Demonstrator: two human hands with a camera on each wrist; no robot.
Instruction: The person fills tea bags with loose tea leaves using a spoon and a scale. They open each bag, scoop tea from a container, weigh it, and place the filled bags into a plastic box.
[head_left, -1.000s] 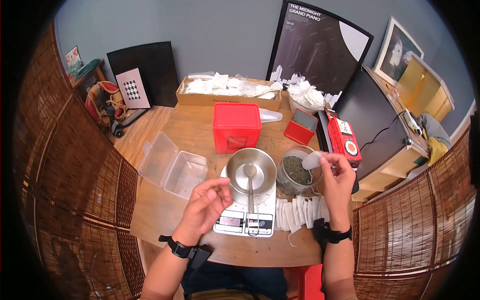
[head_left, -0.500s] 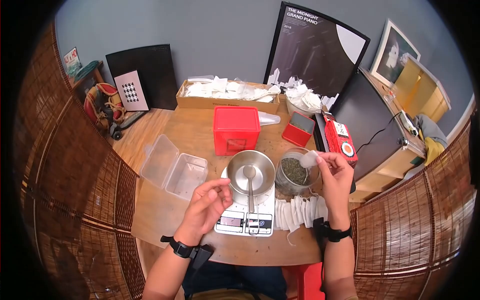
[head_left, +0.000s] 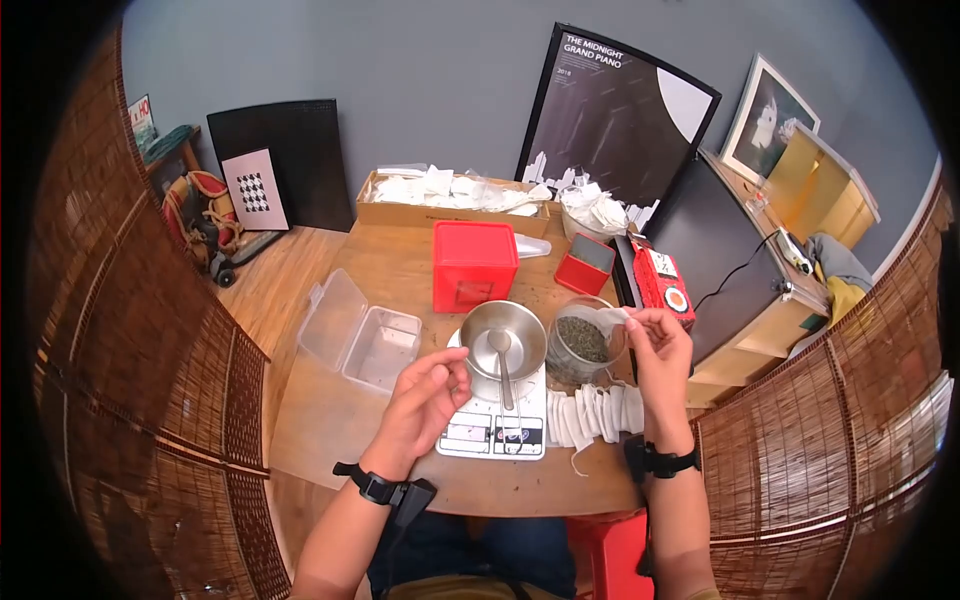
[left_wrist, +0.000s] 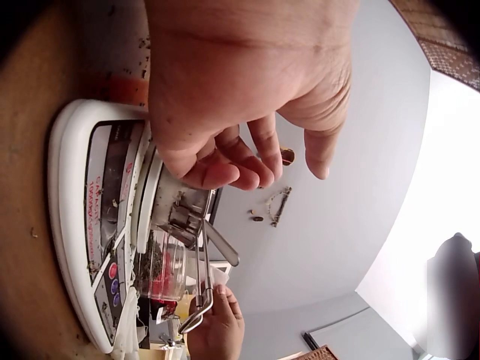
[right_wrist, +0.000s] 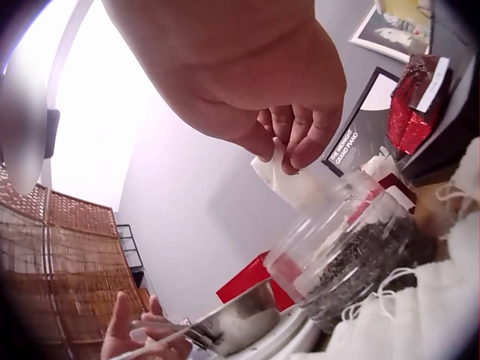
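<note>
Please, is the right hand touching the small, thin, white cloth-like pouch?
Touching: the right wrist view shows the right hand pinching the small, thin, white pouch between thumb and fingers.

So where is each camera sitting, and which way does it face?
Head: worn on the head, looking forward and down at the table; both forearms, the left hand, the right hand and part of the lap show.
Left wrist: on that wrist, looking past the left hand across the scale, metal bowl and glass jar; the right hand shows beyond.
Right wrist: on that wrist, looking past the right hand and its white bag at the jar; the left hand shows lower left.
Shared: both wrist views show the bowl, the jar and both hands.
</note>
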